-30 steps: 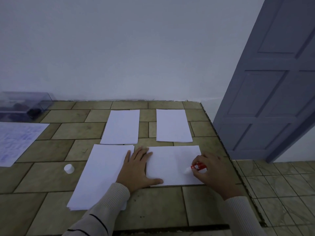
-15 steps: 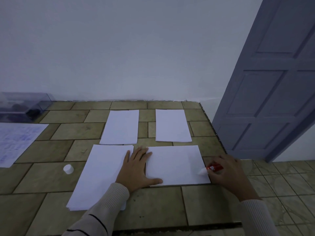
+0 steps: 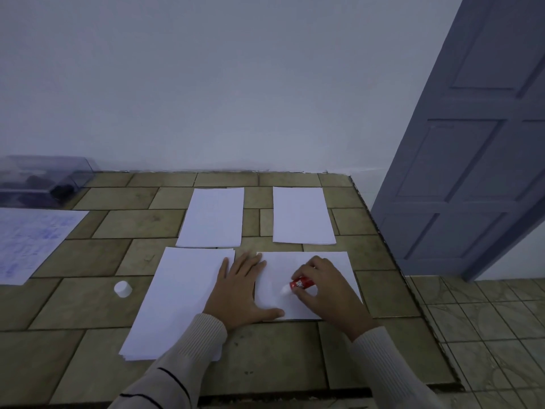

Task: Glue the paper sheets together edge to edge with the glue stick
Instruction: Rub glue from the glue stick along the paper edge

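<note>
The left hand (image 3: pixel 239 293) lies flat with fingers straight and spread. It bridges the gap between a pile of white paper (image 3: pixel 180 302) on its left and a single white sheet (image 3: pixel 333 261) on its right, with the thumb pressing that sheet's near edge. The right hand (image 3: pixel 327 296) curls round a red glue stick (image 3: pixel 300 283), whose white tip points left and touches the middle of the single sheet. One white cap (image 3: pixel 123 289) stands on the tiles left of the pile, apart from it.

Beyond these lie two more white sheets (image 3: pixel 212 216) (image 3: pixel 302 215), side by side with a gap between, which makes four lots of blank paper. One printed sheet (image 3: pixel 32 240) lies at the far left.

Everything rests on a brown tiled counter (image 3: pixel 88 261) against a plain pale wall (image 3: pixel 236 84). In the far left corner stands one clear plastic box (image 3: pixel 44 180) holding dark things too dim to make out. A grey panelled door (image 3: pixel 472 172) stands to the right, above a tiled floor (image 3: pixel 486 335).
</note>
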